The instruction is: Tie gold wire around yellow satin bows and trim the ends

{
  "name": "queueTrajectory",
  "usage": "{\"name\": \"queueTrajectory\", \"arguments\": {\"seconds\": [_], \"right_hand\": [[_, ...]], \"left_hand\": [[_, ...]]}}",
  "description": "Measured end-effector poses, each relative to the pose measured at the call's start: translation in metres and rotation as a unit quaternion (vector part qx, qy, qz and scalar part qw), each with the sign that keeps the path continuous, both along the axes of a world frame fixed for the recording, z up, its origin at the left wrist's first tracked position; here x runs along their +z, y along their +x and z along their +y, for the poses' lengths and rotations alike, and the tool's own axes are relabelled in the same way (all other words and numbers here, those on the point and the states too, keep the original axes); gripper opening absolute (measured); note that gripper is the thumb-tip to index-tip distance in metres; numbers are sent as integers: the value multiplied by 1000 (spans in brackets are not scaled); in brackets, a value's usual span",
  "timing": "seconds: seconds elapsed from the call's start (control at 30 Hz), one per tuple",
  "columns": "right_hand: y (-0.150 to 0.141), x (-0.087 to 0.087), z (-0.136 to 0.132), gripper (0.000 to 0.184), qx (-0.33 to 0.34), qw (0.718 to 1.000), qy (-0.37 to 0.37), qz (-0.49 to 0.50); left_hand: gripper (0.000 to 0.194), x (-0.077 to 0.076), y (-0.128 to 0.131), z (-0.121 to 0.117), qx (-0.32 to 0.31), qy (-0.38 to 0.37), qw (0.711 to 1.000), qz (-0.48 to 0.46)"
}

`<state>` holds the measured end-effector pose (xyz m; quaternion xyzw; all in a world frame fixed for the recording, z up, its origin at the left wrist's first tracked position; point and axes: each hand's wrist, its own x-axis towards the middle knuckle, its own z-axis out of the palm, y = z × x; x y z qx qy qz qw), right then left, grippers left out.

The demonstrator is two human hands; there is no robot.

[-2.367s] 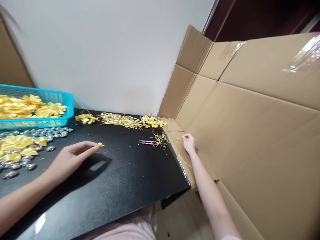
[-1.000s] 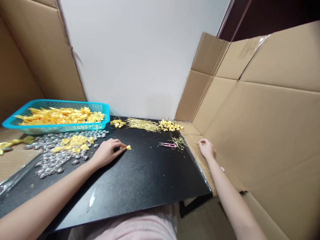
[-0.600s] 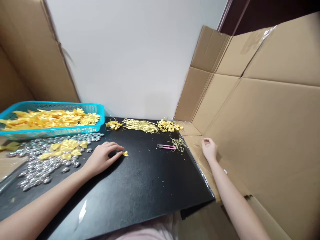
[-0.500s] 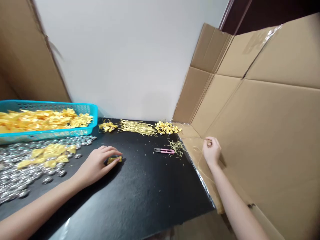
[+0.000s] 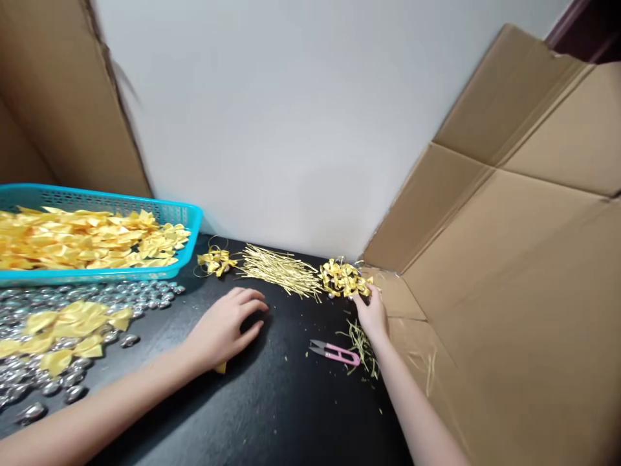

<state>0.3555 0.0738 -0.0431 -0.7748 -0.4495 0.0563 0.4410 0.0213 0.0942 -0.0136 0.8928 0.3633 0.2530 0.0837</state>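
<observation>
My left hand (image 5: 228, 333) rests over the black table, fingers curved and thumb apart, with nothing seen between them. A bit of yellow ribbon (image 5: 220, 367) peeks out from beneath its wrist side. At the back right, my right hand (image 5: 373, 317) has thumb and fingers around a yellow bow (image 5: 365, 287) at the right end of a pile of yellow bows (image 5: 342, 275) with small silver beads. Pink thread snips (image 5: 336, 353) lie just left of that hand, beside thin yellow-green cord scraps (image 5: 361, 343).
Gold cords (image 5: 280, 268) lie along the wall, with a smaller bow cluster (image 5: 217, 261) to their left. A blue basket (image 5: 189, 249) holds many yellow ribbon pieces. Silver beads (image 5: 129, 340) and loose yellow bows (image 5: 72, 323) spread at left. Cardboard (image 5: 524, 291) walls the right side.
My right hand has moved left from the cardboard to the pile of bows. My left hand has let go of the yellow ribbon piece and shifted forward. The view has turned.
</observation>
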Motion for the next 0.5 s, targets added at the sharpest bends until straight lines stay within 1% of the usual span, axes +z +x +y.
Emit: {"name": "queueTrajectory", "arguments": {"seconds": [0.07, 0.13, 0.17, 0.23, 0.3, 0.33, 0.4, 0.5], "right_hand": [[0, 0, -5, 54, 12, 1000, 0, 3], [0, 2, -13, 57, 24, 1000, -5, -2], [-1, 4, -16, 57, 21, 1000, 4, -3], [-5, 8, -21, 53, 9, 999, 30, -14], [-11, 13, -22, 46, 5, 997, 73, -19], [-15, 16, -23, 41, 12, 995, 93, -15], [-23, 21, -23, 32, 41, 991, 125, -1], [-37, 27, -28, 24, 88, 986, 137, 18]], "left_hand": [[25, 6, -19, 24, 87, 71, 993, 35], [32, 21, -38, 50, 158, 110, 977, 89], [34, 30, -46, 62, 188, 116, 968, 117], [34, 49, -58, 82, 213, 119, 956, 161], [35, 63, -65, 93, 224, 122, 952, 170], [35, 67, -67, 95, 229, 121, 950, 173], [35, 68, -70, 96, 242, 108, 946, 185], [37, 60, -74, 95, 246, 66, 944, 212]]}}
